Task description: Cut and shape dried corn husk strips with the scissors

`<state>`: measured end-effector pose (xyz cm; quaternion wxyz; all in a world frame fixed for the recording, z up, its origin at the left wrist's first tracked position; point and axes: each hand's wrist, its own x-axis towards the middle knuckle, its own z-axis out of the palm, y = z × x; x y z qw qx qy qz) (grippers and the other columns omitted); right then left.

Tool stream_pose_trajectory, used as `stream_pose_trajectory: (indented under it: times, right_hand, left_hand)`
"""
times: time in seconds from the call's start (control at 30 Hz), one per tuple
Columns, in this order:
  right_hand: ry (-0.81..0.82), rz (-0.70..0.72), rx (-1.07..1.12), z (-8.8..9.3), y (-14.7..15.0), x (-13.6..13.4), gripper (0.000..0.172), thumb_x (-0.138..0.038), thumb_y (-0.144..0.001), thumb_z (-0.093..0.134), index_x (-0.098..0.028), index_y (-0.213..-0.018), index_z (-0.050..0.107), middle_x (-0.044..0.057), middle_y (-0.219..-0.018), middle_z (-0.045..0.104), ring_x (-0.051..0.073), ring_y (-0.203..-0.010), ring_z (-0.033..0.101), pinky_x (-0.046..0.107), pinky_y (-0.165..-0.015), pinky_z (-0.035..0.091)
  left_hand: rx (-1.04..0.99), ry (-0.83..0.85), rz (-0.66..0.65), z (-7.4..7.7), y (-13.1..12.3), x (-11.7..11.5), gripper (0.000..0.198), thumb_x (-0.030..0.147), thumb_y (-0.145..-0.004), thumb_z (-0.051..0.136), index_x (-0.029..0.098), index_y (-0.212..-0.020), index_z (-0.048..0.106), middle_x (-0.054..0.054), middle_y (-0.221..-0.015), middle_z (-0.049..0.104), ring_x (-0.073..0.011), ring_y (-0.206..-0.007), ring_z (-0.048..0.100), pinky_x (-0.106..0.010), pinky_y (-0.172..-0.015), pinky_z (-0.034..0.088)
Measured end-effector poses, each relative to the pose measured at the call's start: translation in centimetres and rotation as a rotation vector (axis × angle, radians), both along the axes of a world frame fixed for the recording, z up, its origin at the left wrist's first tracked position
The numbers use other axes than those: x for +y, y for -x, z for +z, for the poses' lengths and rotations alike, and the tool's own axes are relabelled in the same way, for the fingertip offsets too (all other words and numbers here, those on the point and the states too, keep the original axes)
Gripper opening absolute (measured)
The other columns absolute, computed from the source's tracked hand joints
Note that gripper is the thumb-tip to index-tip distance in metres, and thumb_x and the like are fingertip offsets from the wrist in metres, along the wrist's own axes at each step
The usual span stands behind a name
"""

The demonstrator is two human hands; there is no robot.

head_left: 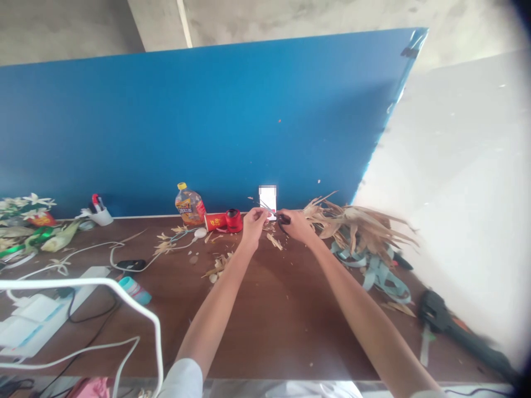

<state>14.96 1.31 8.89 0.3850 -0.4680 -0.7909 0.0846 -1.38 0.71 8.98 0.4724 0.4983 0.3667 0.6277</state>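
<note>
Both arms reach out over a brown table. My right hand [297, 225] is closed on the dark handles of a pair of scissors [282, 219], whose blades point left toward my other hand. My left hand [254, 223] is closed in a pinch close to the blade tips. What it pinches is too small and thin to make out. Just behind the hands a white phone-like panel [267, 198] stands against the blue board. Small scraps of dry husk [274, 241] lie beneath the hands.
Right of the hands lies a pile of dry corn husks [365, 224] over pale blue ribbon [385, 279], with a black glue gun [448, 318] nearer. Leftward are red rolls [233, 220], a bottle [189, 205], a power strip [53, 312] with cables, and a white tubular frame [83, 283].
</note>
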Motion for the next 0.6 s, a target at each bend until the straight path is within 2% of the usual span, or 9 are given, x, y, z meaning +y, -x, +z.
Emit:
stream_pose_trajectory:
  times: [0.17, 0.33, 0.6]
  right_hand:
    - [0.013, -0.032, -0.001, 0.17, 0.03, -0.15, 0.038, -0.02, -0.072, 0.056, -0.022, -0.109, 0.064, 0.002, -0.08, 0.068, 0.017, -0.069, 0.058, 0.024, -0.061, 0.038]
    - [0.023, -0.041, -0.039, 0.28, 0.13, -0.33, 0.041, -0.018, -0.071, 0.057, -0.022, -0.111, 0.062, 0.001, -0.078, 0.067, 0.016, -0.069, 0.058, 0.023, -0.06, 0.037]
    - [0.014, -0.035, -0.1, 0.51, 0.08, -0.52, 0.037, -0.019, -0.072, 0.057, -0.022, -0.108, 0.062, 0.002, -0.082, 0.068, 0.017, -0.07, 0.058, 0.023, -0.061, 0.037]
  left_hand:
    - [-0.011, 0.036, -0.007, 0.23, -0.07, -0.14, 0.023, 0.033, -0.072, 0.069, 0.015, -0.084, 0.062, -0.005, -0.082, 0.068, -0.0094, -0.066, 0.057, -0.023, -0.063, 0.044]
    - [-0.036, 0.054, -0.026, -0.17, -0.19, 0.15, 0.023, 0.032, -0.071, 0.07, 0.014, -0.083, 0.062, -0.007, -0.08, 0.068, -0.0109, -0.068, 0.061, -0.025, -0.065, 0.047]
    - [-0.002, 0.054, 0.015, -0.22, -0.19, 0.12, 0.016, 0.026, -0.072, 0.067, 0.014, -0.081, 0.061, -0.005, -0.074, 0.067, -0.0106, -0.067, 0.062, -0.023, -0.064, 0.048]
